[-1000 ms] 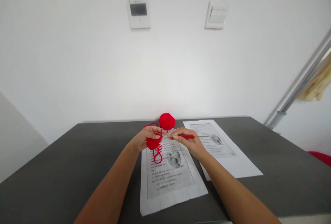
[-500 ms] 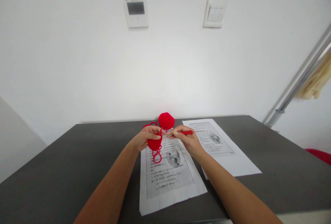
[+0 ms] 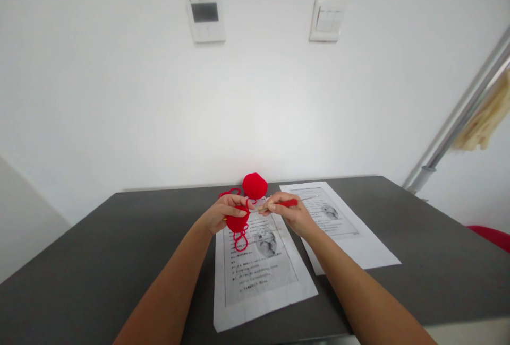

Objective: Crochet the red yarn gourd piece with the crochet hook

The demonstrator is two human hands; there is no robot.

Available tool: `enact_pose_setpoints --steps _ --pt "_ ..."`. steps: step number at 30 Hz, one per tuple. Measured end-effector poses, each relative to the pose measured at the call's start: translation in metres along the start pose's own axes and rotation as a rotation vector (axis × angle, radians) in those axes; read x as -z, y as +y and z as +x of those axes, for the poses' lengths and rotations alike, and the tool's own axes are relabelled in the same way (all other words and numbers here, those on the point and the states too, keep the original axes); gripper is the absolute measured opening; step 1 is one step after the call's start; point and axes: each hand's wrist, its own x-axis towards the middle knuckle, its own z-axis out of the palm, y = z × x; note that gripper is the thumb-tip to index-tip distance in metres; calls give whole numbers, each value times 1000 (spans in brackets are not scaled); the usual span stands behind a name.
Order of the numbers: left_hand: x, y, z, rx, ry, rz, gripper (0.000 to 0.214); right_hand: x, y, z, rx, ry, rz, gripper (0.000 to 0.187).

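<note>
My left hand (image 3: pixel 223 211) is closed on a small red crocheted piece (image 3: pixel 237 221), with a loop of red yarn (image 3: pixel 241 241) dangling below it. A yellowish tip pokes out at the piece's left side. In my right hand (image 3: pixel 287 211) is a crochet hook with a red handle (image 3: pixel 287 203); its thin metal end points right and its other end reaches toward my left fingertips. Behind the hands a red ball of yarn (image 3: pixel 255 186) rests near the wall, and a strand runs to the left hand. Exactly where hook and yarn meet is too small to make out.
Under the hands lies a printed sheet (image 3: pixel 266 292) with a picture; a second printed sheet (image 3: pixel 370 249) lies to the right. Both are on a dark grey table (image 3: pixel 159 249) against a white wall. A red object (image 3: pixel 488 236) shows beyond the right edge.
The view has shifted slightly. The hook in my right hand has tilted a little, its metal end now higher. My left hand keeps its hold on the crocheted piece.
</note>
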Motion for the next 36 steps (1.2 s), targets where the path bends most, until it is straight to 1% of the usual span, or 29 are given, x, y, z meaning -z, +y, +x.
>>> enact_pose_setpoints --steps 7,12,16,23,29,33,36 --pt "-2 1 1 -9 16 122 23 -4 -3 2 -111 58 107 17" --pt "0 -1 2 -30 21 133 25 -8 0 4 -153 95 235 17" --pt "-1 -1 2 -38 22 123 24 -9 2 5 -173 113 277 16" --pt "-4 -4 3 -32 62 25 25 -6 0 5 -115 119 185 13" --pt "-2 -6 5 -16 66 46 24 -3 0 5 -138 102 184 15" --pt "-1 -6 4 -15 82 47 25 -4 -1 4 -85 126 92 14" --pt "-2 -5 4 -8 77 39 26 -3 -3 4 -73 116 53 15"
